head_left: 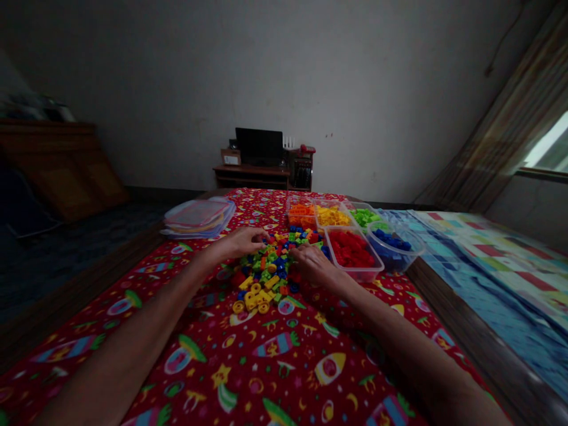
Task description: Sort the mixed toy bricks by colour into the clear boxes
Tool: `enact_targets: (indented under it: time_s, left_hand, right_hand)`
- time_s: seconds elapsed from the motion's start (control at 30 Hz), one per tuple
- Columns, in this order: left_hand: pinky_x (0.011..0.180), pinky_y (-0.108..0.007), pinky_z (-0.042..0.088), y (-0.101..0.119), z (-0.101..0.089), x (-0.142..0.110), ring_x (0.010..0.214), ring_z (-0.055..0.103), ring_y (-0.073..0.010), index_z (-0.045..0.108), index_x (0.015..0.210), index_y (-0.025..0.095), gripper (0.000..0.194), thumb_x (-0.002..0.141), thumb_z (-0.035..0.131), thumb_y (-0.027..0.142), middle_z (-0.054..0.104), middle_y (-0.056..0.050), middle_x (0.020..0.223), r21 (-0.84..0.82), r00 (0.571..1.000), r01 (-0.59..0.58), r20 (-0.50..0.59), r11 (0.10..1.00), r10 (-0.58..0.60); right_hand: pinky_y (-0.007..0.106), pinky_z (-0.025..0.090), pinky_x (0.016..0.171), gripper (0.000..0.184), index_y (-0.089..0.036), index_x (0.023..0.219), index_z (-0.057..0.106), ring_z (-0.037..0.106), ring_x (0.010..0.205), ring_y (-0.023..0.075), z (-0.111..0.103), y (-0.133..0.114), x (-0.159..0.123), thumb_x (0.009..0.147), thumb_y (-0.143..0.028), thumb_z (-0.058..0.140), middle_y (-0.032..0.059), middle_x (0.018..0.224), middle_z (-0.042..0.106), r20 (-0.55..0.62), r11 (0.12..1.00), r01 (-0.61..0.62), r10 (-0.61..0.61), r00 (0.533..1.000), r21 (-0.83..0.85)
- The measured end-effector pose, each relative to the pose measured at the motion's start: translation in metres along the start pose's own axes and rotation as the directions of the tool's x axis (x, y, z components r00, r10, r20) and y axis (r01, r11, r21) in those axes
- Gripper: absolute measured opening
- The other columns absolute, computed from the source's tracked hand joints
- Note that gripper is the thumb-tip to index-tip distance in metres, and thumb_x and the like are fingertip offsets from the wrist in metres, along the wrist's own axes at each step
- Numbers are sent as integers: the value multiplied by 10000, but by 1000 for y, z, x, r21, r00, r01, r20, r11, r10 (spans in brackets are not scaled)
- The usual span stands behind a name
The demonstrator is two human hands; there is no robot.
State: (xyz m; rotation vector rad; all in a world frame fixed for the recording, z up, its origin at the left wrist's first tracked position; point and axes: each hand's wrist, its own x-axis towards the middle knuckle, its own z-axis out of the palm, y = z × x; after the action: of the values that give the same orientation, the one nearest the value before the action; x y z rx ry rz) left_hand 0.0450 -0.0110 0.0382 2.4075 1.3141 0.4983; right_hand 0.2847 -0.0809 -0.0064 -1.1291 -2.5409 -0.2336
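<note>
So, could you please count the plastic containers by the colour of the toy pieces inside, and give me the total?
Orange-piece container: 1
Yellow-piece container: 1
Green-piece container: 1
Red-piece container: 1
Blue-piece container: 1
Total: 5 containers

The mixed loose pile is too heaped to count.

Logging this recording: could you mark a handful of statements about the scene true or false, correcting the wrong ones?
1. The left hand is at the mixed pile. True.
2. The right hand is inside a tub. False: it is at the pile too.
3. A round tub holds blue pieces. True.
4. The flat stack lies right of the pile. False: it lies left.
5. The monitor stands beyond the tablecloth. True.
</note>
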Motion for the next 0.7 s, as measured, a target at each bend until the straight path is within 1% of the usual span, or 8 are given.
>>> enact_targets:
  time_s: [0.07, 0.2, 0.33, 0.4, 0.47, 0.57, 0.63, 0.7]
  left_hand:
    - [614, -219, 450, -8, -9, -4, 705, 620, -175, 708, 936, 196, 335, 676, 571, 357, 707, -15, 765, 21, 995, -2, 103, 1000, -1]
    - [637, -210, 447, -7, -14, -12, 743, 629, -174, 718, 929, 236, 329, 636, 598, 324, 723, 1, 840, 107, 982, 4, 189, 994, -24]
    - [695, -223, 462, 6, -8, -15, 855, 632, -207, 706, 953, 229, 384, 584, 676, 330, 714, -25, 964, 153, 972, 21, 227, 988, -56]
    - [707, -229, 467, 12, -5, -16, 885, 625, -217, 688, 988, 215, 422, 581, 694, 330, 699, -44, 1003, 191, 971, 23, 231, 981, -68]
    - [710, -224, 468, 17, -3, -17, 900, 618, -211, 668, 1014, 203, 432, 597, 692, 314, 680, -55, 1032, 247, 966, -11, 254, 969, -54]
    - [728, -210, 463, 21, 0, -17, 889, 610, -186, 650, 1019, 187, 379, 659, 658, 304, 664, -55, 1024, 342, 960, -93, 281, 935, -7]
    - [741, -209, 459, 21, 1, -17, 876, 609, -175, 641, 1030, 171, 353, 697, 627, 287, 659, -59, 1013, 376, 958, -135, 287, 917, 24]
    - [759, -211, 457, 19, 2, -15, 893, 609, -176, 641, 1027, 157, 334, 709, 604, 251, 658, -65, 1019, 369, 960, -152, 277, 917, 48]
  right_hand:
    - [304, 378, 763, 243, -90, 1062, 568, 484, 823, 196, -9, -1, -2, 880, -103, 407, 121, 899, 589, -16, 1000, -14, 14, 1000, 13]
    - [253, 310, 600, 197, -136, 866, 583, 394, 618, 140, -19, -1, 4, 876, -105, 388, 38, 690, 532, 47, 996, -76, 74, 996, 52]
    - [261, 203, 523, 182, -144, 842, 574, 280, 529, 110, -24, -5, 11, 847, -79, 404, -3, 619, 480, 49, 992, -119, 118, 992, 37]
    - [260, 180, 509, 182, -145, 839, 568, 255, 511, 102, -27, -9, 12, 836, -64, 405, -22, 585, 448, 67, 989, -131, 126, 990, 72]
    - [252, 171, 499, 185, -145, 827, 564, 245, 497, 93, -31, -13, 11, 825, -52, 405, -39, 556, 415, 83, 980, -146, 136, 987, 132]
    - [234, 185, 493, 194, -137, 803, 568, 269, 499, 87, -33, -15, 9, 812, -47, 396, -39, 559, 425, 26, 954, -153, 152, 988, 257]
    - [211, 224, 501, 190, -133, 827, 584, 339, 523, 86, -31, -14, 11, 765, -39, 432, -25, 599, 488, -19, 918, -139, 157, 987, 372]
    - [192, 281, 528, 240, -139, 854, 610, 434, 566, 94, -26, -12, 16, 698, -25, 468, -8, 653, 561, -46, 866, -170, 216, 975, 471]
